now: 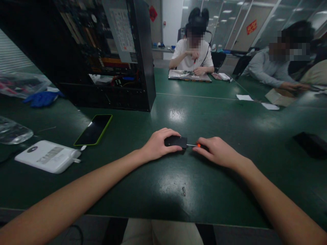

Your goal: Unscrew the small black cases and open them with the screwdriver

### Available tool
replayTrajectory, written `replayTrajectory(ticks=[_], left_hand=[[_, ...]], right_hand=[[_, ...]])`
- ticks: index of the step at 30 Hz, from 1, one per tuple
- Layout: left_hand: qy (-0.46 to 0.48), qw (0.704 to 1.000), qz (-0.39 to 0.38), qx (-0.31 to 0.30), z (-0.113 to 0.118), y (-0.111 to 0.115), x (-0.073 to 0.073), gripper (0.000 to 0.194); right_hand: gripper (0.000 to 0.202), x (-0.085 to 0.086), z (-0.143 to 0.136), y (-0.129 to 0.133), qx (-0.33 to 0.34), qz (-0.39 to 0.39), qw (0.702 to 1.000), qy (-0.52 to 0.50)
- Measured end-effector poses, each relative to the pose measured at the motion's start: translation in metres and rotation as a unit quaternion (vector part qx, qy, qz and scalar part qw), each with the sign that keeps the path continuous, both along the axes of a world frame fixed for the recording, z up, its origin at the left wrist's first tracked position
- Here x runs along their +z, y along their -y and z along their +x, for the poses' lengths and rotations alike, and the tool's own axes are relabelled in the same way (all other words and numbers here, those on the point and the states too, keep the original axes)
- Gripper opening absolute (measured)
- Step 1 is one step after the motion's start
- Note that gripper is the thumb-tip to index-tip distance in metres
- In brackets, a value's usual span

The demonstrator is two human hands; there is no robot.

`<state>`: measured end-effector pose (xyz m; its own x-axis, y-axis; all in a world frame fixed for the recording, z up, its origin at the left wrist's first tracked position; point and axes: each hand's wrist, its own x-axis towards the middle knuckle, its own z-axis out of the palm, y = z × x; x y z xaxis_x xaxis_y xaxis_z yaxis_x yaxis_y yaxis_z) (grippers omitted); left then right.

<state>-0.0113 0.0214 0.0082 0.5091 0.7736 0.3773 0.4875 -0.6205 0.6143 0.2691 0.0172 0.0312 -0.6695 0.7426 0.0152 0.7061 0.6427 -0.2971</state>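
My left hand (pixel 159 143) is closed round a small black box-shaped part (pixel 176 141), its thumb along the near side and its fingers over the far side. From the right, my right hand (pixel 217 149) grips a screwdriver (pixel 192 145) with a thin metal shaft and an orange collar; most of the handle is hidden in the fingers. The shaft's tip meets the right end of the black part, low over the green table (pixel 204 194). Whether a screw is there is too small to tell.
An open black computer case (pixel 143 68) stands at the back left. Nearer lie a phone (pixel 94 130), a white power bank (pixel 47 156) and a blue glove (pixel 42 98). A black object (pixel 311 144) lies far right. Two people work across the table, one over a flat panel (pixel 189 75).
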Motion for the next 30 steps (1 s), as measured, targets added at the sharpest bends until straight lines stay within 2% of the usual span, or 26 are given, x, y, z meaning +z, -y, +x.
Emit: replayTrajectory(ticks=[7, 16, 23, 26, 30], left_hand=[[0.017, 1.0, -0.012, -0.007, 0.0, 0.0, -0.001, 0.04], [0.001, 0.998, -0.059, -0.021, -0.013, -0.009, 0.007, 0.045], [0.012, 0.996, -0.084, -0.004, -0.01, -0.007, 0.003, 0.043], [0.006, 0.996, -0.087, -0.002, -0.011, -0.008, 0.006, 0.044], [-0.044, 0.994, -0.085, -0.058, -0.026, -0.018, 0.016, 0.051]], right_hand=[[0.037, -0.006, -0.011, 0.006, 0.007, 0.018, 0.999, -0.034], [0.031, -0.001, -0.001, 0.003, 0.028, 0.029, 0.996, -0.075], [0.029, -0.014, -0.014, 0.009, 0.017, 0.023, 0.993, -0.117], [0.025, -0.019, -0.013, 0.007, 0.029, 0.032, 0.989, -0.139], [0.022, -0.018, -0.009, 0.004, 0.041, 0.029, 0.987, -0.15]])
